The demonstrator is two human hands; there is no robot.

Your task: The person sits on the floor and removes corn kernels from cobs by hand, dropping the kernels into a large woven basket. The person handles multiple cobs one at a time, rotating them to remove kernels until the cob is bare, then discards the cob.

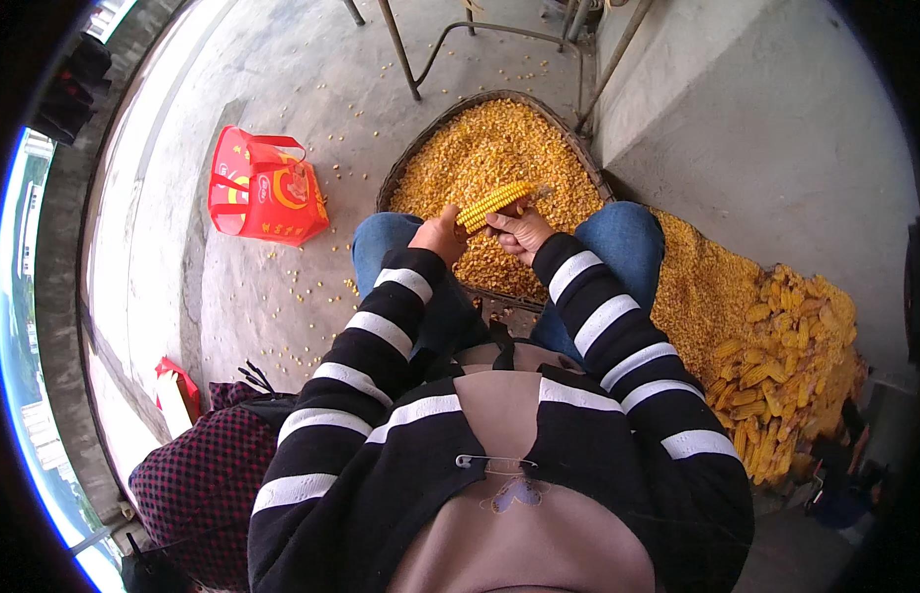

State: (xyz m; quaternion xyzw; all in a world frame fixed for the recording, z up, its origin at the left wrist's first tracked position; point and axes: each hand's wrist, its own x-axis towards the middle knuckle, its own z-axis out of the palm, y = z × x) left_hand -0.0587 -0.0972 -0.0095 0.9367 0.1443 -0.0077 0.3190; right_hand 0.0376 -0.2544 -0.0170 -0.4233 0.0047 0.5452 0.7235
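Observation:
Both of my hands hold one ear of yellow corn (497,205) above a woven basket (413,148) filled with loose corn kernels (489,137). My left hand (439,236) grips the ear's lower left end. My right hand (520,231) holds it from below on the right, with the fingers curled and the thumb against the kernels. The ear lies tilted, its right end raised and some dry silk at that tip. The basket stands between and beyond my knees, and my knees hide part of its near rim.
A red bag (267,189) stands on the concrete floor at left among scattered kernels. Metal stand legs (397,48) rise behind the basket. Along the right wall (764,141) lie heaped kernels (690,274) and corn ears (756,370). A checkered cloth item (208,482) is at lower left.

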